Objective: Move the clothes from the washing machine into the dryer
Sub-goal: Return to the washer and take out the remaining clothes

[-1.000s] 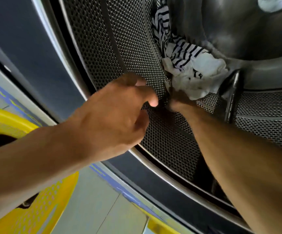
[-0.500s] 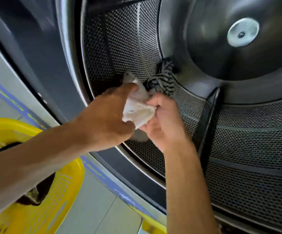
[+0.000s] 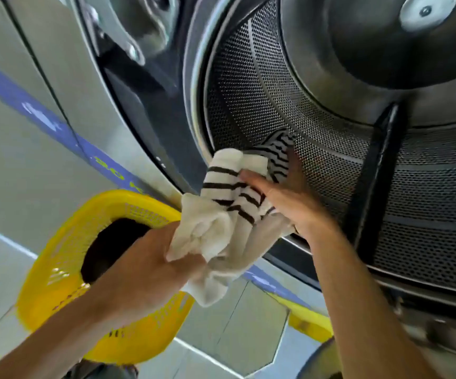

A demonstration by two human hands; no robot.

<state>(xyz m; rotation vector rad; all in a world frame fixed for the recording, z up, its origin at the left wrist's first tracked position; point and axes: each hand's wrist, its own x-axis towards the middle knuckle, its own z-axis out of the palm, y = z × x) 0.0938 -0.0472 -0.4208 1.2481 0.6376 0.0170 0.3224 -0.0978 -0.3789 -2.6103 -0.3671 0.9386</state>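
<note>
A white garment with dark stripes (image 3: 226, 214) hangs across the lower rim of the machine's perforated steel drum (image 3: 330, 165). Its far end still lies inside the drum. My left hand (image 3: 150, 269) is shut on the white bunched end, just outside the opening and above the basket. My right hand (image 3: 289, 201) holds the striped part at the drum's mouth, fingers wrapped on the cloth. No other clothes show in the drum.
A yellow plastic laundry basket (image 3: 65, 258) stands on the tiled floor below left, with something dark inside. The machine's grey front panel (image 3: 43, 132) with a blue stripe runs along the left. A black paddle (image 3: 371, 173) crosses the drum wall.
Both hands took hold of the striped garment deep in the drum and have drawn it out over the rim, toward the basket. The view has pulled back from the drum.
</note>
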